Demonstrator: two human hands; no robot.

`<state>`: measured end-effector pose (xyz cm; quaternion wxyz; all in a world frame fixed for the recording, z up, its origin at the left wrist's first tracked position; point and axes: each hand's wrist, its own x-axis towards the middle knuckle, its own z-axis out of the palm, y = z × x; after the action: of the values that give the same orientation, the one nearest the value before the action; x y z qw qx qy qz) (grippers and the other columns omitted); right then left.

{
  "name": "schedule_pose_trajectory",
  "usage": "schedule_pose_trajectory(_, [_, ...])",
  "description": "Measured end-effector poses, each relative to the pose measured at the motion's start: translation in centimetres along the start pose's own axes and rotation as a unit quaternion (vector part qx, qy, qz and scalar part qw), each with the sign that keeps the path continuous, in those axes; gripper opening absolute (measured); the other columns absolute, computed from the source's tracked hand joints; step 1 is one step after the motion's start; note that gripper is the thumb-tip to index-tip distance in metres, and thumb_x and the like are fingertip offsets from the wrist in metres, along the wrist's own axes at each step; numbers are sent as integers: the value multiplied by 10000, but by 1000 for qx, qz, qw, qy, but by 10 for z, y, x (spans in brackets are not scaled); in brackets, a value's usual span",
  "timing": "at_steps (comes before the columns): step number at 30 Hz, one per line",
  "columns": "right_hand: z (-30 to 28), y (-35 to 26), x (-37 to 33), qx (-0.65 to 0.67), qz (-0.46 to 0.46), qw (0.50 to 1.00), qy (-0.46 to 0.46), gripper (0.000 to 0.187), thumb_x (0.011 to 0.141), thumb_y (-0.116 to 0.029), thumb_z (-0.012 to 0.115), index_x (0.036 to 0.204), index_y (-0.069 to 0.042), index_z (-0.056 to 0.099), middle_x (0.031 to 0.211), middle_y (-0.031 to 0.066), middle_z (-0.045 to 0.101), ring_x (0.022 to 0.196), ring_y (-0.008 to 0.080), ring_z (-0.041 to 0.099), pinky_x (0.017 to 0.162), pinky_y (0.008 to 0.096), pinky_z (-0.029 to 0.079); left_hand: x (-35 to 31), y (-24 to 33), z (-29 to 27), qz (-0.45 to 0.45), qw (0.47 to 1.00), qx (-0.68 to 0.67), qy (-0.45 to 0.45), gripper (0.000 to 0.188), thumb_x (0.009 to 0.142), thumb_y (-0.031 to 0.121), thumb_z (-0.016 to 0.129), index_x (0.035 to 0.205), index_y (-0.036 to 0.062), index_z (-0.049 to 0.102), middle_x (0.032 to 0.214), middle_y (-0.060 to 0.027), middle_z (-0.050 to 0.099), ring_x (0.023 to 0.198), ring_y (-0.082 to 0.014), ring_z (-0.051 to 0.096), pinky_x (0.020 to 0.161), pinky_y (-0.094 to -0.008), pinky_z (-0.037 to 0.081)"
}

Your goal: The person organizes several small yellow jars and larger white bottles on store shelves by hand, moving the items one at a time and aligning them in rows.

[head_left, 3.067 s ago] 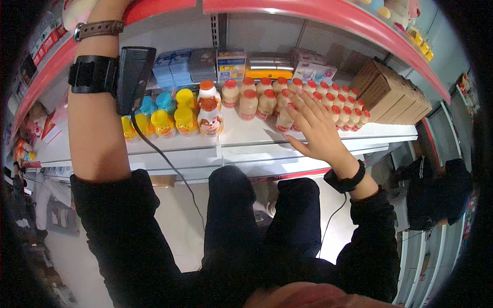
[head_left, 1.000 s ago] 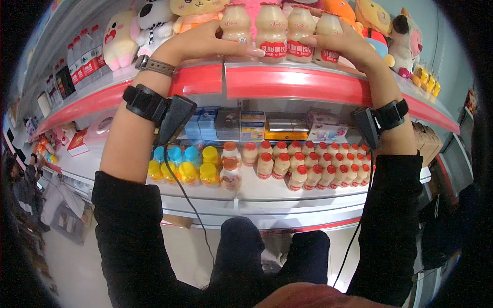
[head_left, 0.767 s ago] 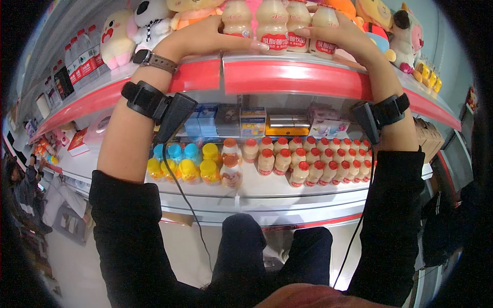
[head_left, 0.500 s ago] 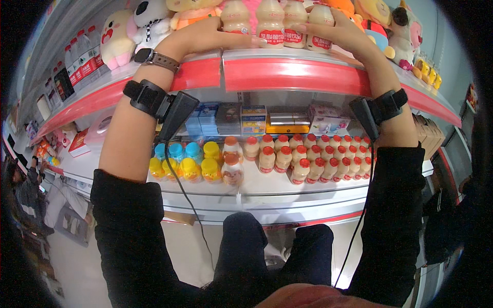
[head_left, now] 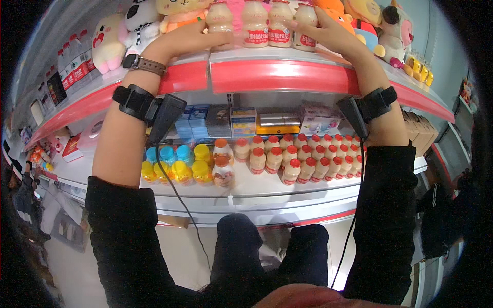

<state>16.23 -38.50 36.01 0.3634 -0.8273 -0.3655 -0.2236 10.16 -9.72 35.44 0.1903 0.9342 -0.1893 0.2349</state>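
Observation:
Several cream-coloured drink bottles with red labels stand in a row on the upper shelf (head_left: 287,74). My left hand (head_left: 192,40) is closed round the leftmost bottle (head_left: 220,20), its thumb across the front. At the row's right end, my right hand (head_left: 331,33) grips another bottle (head_left: 306,31) between the thumb in front and fingers that are partly hidden. Between the two held bottles stand a bottle (head_left: 256,25) and its close neighbour (head_left: 280,25), which neither hand clearly holds.
Plush toys (head_left: 108,43) line the upper shelf behind and beside the bottles. Below, the lower shelf (head_left: 257,190) bears rows of small red-capped bottles (head_left: 308,167), yellow-capped bottles (head_left: 202,172) and boxes (head_left: 243,121). Cables (head_left: 177,197) hang from the wrist-worn devices.
The whole view has shifted a little, so the shelves and bottles appear farther left. Both hands keep their hold on the end bottles, with hardly any movement against the shelf.

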Motion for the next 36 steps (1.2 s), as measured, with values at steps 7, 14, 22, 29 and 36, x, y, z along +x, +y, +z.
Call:
schedule_pose_trajectory(7, [-6, 11, 4, -70, -3, 998, -3, 751, 771, -433, 763, 1276, 21, 442, 1097, 133, 593, 1021, 195, 566, 838, 302, 481, 5, -4, -4, -67, 997, -25, 13, 656, 859, 542, 602, 1230, 2, 574, 827, -55, 633, 751, -99, 594, 655, -234, 459])
schedule_pose_trajectory(14, [-4, 17, 2, 42, -39, 998, -23, 761, 712, -387, 811, 1256, 13, 459, 1110, 148, 600, 1042, 231, 578, 892, 313, 466, 6, -4, 2, -60, 996, 34, 54, 426, 886, 443, 585, 957, 25, 549, 632, -4, 488, 568, -73, 488, 518, -235, 379])
schedule_pose_trajectory(22, [-2, 10, -2, -54, -74, 994, 53, 1044, 721, -434, 780, 1450, 32, 196, 1410, 271, 359, 1334, 328, 359, 1091, 352, 316, 5, -24, -3, -38, 984, -176, 9, 315, 864, 279, 610, 1029, 45, 479, 617, 26, 471, 520, -69, 436, 480, -218, 351])
schedule_pose_trajectory(29, [-2, 14, 3, 21, -112, 990, 85, 882, 782, -226, 616, 1473, 44, 140, 1466, 284, 288, 1386, 346, 286, 1135, 361, 253, 5, -24, 2, -27, 988, -147, 35, 601, 836, 196, 594, 1361, -18, 392, 643, 19, 474, 535, -63, 414, 471, -228, 347])
schedule_pose_trajectory(36, [-4, 7, 0, -45, -94, 991, 88, 817, 780, -211, 584, 1455, 52, 206, 1399, 260, 387, 1305, 322, 393, 1085, 358, 321, 5, -26, -9, 32, 998, -28, 49, 605, 834, 243, 589, 1363, -5, 429, 675, 7, 509, 564, -57, 443, 485, -219, 346])
